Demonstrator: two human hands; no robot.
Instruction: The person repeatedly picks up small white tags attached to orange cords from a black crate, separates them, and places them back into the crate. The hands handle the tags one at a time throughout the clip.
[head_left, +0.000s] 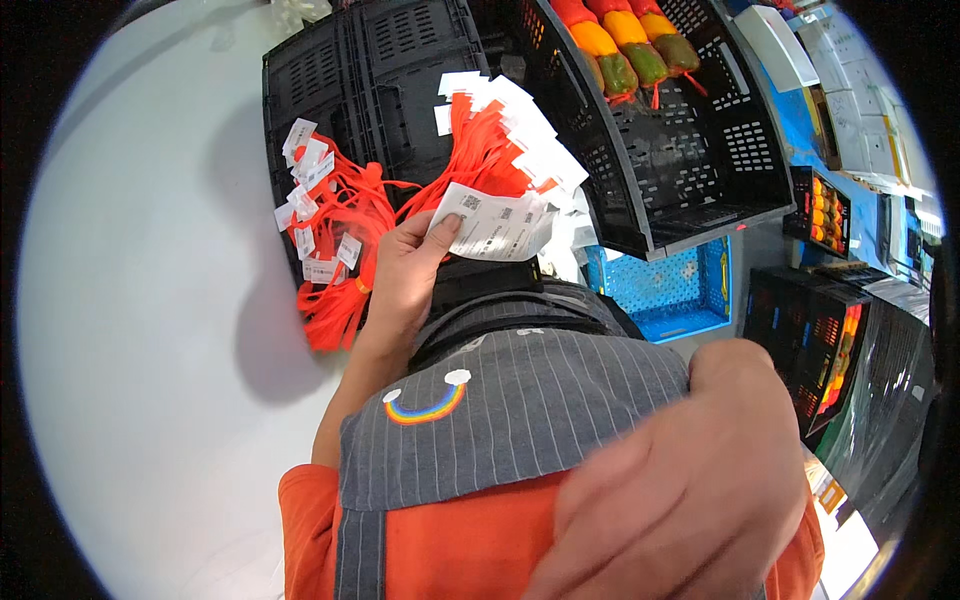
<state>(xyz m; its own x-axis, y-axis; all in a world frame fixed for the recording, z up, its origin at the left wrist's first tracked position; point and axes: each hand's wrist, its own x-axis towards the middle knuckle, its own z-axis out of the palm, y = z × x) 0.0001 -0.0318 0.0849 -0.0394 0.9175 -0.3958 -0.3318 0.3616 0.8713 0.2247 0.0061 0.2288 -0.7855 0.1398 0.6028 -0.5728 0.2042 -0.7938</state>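
My left hand (411, 264) pinches a sheet of white printed labels (491, 225) between thumb and fingers. Just beyond the sheet lies a bundle of red mesh net bags (480, 146), their white labels (536, 135) fanned out along one end. Another tangle of red net bags (349, 214), some with small white tags, lies to the left of my left hand. Both bundles rest on a black plastic crate (375, 52). Close to the camera, my right hand (682, 480) is raised and blurred in front of my orange shirt; its fingertips are hidden, so any hold is unclear.
A black crate (645, 217) at upper right holds net-bagged red, yellow and green peppers (630, 45). Below it sits a blue plastic crate (660, 285). More black crates of peppers (810, 337) stand at right, near white boxes (862, 97). A white surface (150, 300) spans the left.
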